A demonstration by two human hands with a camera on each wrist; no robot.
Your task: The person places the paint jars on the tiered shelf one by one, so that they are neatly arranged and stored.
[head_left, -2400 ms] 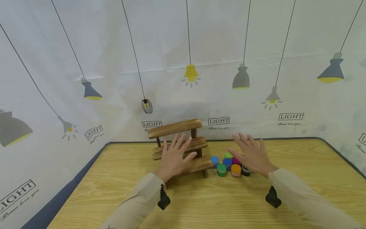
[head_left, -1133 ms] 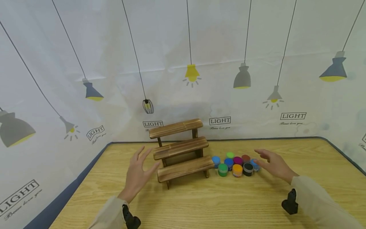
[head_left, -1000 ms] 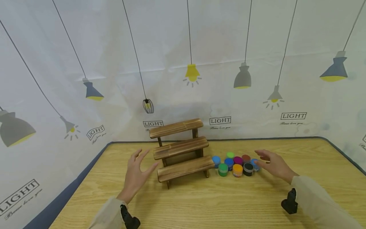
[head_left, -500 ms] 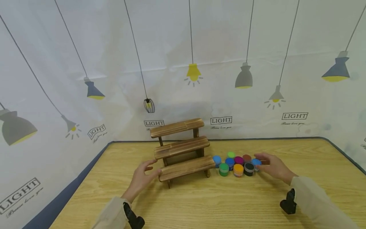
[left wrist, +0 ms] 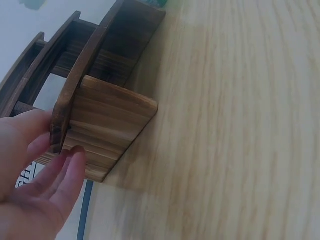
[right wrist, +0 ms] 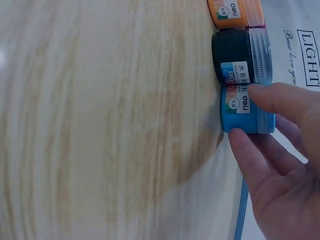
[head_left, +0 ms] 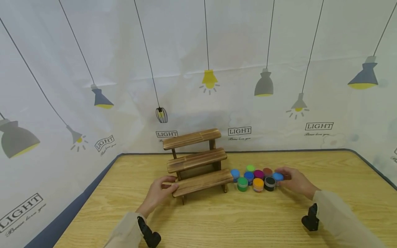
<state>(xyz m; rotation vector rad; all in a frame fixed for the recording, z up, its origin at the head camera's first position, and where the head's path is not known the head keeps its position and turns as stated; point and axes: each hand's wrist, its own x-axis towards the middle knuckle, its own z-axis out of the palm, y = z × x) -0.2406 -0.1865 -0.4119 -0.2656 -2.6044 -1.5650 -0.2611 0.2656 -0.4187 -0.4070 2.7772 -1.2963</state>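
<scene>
A dark-brown wooden three-tier stand [head_left: 201, 183] sits left of centre on the table, angled a little. My left hand [head_left: 157, 193] is at the left end of its lowest step, thumb on the board and fingers curled beneath, as the left wrist view shows at the step's end [left wrist: 61, 117]. Right of the stand is a cluster of small paint jars. My right hand [head_left: 298, 182] holds the rightmost one, a light blue paint jar [right wrist: 242, 120], thumb near its lid and fingertips at its side. That jar stands against a black paint jar [right wrist: 232, 57].
The cluster also has an orange jar [head_left: 258, 185], a green jar [head_left: 242, 184], a dark blue jar [head_left: 248, 176] and others in purple, brown, lime and light blue. Behind the pale wooden table [head_left: 235, 220] rises a white cloth [head_left: 235, 41] printed with lamps.
Both hands first hovered with spread fingers. The left moved out, then in to the stand's lowest step. The right went down to the light blue paint jar and closed around it.
</scene>
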